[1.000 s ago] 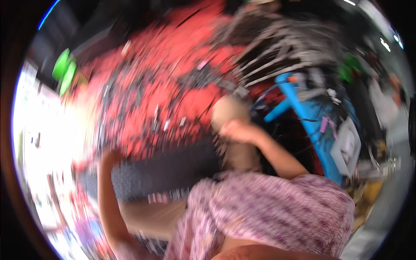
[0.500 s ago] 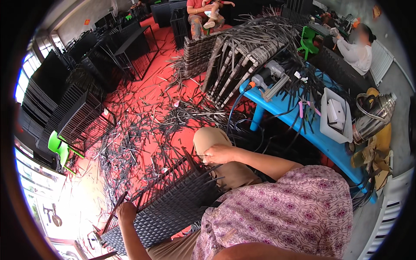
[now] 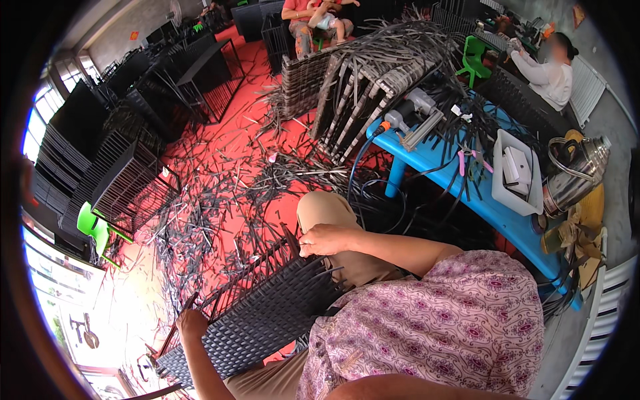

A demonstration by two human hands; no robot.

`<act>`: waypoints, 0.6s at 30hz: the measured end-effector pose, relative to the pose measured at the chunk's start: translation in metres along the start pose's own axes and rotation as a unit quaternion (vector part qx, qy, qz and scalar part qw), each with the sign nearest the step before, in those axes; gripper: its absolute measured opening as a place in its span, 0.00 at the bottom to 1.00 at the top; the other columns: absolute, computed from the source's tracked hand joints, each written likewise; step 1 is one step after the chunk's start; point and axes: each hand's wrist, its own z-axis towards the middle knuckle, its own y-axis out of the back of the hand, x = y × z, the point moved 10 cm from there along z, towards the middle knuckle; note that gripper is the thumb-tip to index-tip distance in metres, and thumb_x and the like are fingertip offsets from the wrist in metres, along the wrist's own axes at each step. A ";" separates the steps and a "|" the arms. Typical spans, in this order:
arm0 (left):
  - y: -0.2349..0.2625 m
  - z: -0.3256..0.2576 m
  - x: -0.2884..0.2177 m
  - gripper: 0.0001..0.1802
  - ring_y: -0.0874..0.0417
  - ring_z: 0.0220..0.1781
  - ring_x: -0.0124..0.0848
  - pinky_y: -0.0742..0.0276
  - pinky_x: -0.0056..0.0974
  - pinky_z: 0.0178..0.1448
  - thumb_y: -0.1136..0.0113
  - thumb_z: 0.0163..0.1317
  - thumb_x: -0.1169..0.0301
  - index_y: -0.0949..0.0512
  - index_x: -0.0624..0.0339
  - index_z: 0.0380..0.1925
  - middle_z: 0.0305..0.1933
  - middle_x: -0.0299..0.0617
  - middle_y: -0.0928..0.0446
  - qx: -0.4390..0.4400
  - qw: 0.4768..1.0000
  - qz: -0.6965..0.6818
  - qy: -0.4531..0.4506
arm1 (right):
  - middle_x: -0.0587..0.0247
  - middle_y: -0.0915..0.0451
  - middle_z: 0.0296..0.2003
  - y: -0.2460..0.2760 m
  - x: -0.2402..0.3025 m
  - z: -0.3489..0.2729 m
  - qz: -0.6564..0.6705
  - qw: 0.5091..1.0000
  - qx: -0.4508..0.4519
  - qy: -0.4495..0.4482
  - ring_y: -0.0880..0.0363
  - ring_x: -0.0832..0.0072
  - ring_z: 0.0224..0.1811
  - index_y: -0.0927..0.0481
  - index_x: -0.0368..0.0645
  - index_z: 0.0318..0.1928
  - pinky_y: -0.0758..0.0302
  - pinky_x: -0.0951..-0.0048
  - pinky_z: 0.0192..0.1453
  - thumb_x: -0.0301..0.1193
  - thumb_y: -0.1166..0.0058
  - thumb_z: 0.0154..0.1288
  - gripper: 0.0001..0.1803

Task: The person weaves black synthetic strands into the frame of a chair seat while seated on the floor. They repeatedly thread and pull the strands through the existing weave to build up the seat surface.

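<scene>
A dark woven panel (image 3: 250, 323), made of flat plastic strips on a frame, lies slanted across my lap. Loose strip ends stick out along its right edge. My left hand (image 3: 193, 325) is curled round the frame rail at the panel's far left corner. At the far right corner, beside my knee, my right hand (image 3: 325, 240) is closed, thumb and fingers pressed together at the frame's upright end (image 3: 291, 239). Whether a strip lies between those fingertips is too small to make out.
Cut strips (image 3: 220, 200) litter the red floor. At right stands a blue bench (image 3: 453, 177) with a nail gun (image 3: 408, 113), pink-handled scissors (image 3: 462, 163), a white bin (image 3: 501, 200) and a metal flask (image 3: 575, 177). Woven frames (image 3: 360, 93) are stacked ahead. A co-worker (image 3: 550, 77) sits far right.
My right hand has shifted slightly left, closer to the frame's upright end. My left hand keeps its place on the rail. Far off, a seated person and the child on their lap have moved.
</scene>
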 end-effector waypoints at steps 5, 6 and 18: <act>-0.037 0.008 0.015 0.11 0.16 0.38 0.50 0.21 0.50 0.45 0.45 0.51 0.67 0.15 0.58 0.26 0.32 0.52 0.18 0.047 0.994 -0.005 -0.102 | 0.53 0.18 0.27 -0.001 0.003 0.002 0.004 1.000 -0.002 0.008 0.19 0.55 0.33 0.18 0.40 0.29 0.27 0.57 0.41 0.40 0.47 0.61 0.15; -0.031 0.004 0.012 0.11 0.16 0.39 0.50 0.21 0.50 0.46 0.45 0.51 0.67 0.15 0.58 0.27 0.33 0.53 0.18 0.055 0.993 -0.031 -0.103 | 0.53 0.18 0.27 -0.002 0.004 0.001 0.008 1.000 0.000 0.006 0.19 0.56 0.33 0.18 0.40 0.29 0.27 0.57 0.42 0.39 0.47 0.60 0.15; -0.047 0.006 0.044 0.12 0.27 0.17 0.27 0.36 0.33 0.19 0.39 0.49 0.80 0.18 0.65 0.36 0.19 0.40 0.25 0.121 0.873 -0.469 0.053 | 0.57 0.16 0.27 0.002 -0.002 -0.001 -0.026 0.999 -0.025 -0.014 0.18 0.57 0.34 0.17 0.42 0.27 0.26 0.58 0.42 0.39 0.47 0.62 0.15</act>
